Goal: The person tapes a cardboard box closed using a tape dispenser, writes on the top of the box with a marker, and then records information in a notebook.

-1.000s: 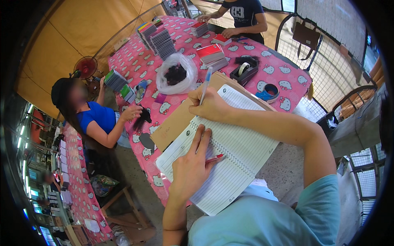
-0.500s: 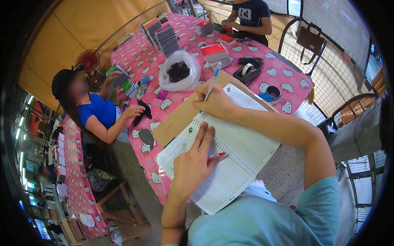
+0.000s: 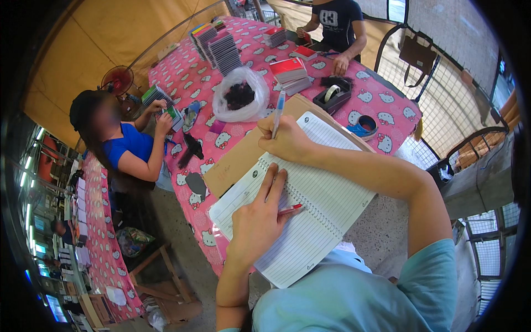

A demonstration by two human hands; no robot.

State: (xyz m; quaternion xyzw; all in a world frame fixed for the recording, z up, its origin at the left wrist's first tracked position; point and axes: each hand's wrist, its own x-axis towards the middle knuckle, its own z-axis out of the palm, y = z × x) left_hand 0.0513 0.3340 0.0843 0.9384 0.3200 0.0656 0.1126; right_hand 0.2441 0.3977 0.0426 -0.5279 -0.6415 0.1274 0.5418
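Note:
An open spiral notebook (image 3: 326,191) with lined pages lies partly over brown cardboard (image 3: 235,160) at the table's near edge. My right hand (image 3: 285,138) rests at the top of the notebook, closed around a pen (image 3: 278,110) with a pale blue end that points upward. The pen's writing tip is hidden behind the fingers. On the left page lies my left hand (image 3: 257,221), its index and middle fingers stretched flat toward the top. A red pen (image 3: 290,209) is tucked under this hand's thumb, its red end sticking out over the spiral binding.
Beyond the notebook stand a plastic bag (image 3: 240,97) of black hair, a tape dispenser (image 3: 334,97), a blue tape roll (image 3: 365,127), red packets (image 3: 290,72) and tall stacks (image 3: 224,52). A person in blue (image 3: 133,146) sits left, another in dark clothing (image 3: 337,25) at the far side.
The pen in my right hand has become more upright, with the hand shifted slightly. At left, the person has let go of the black hair and brought both hands to the packets. The far person reaches toward the dispenser.

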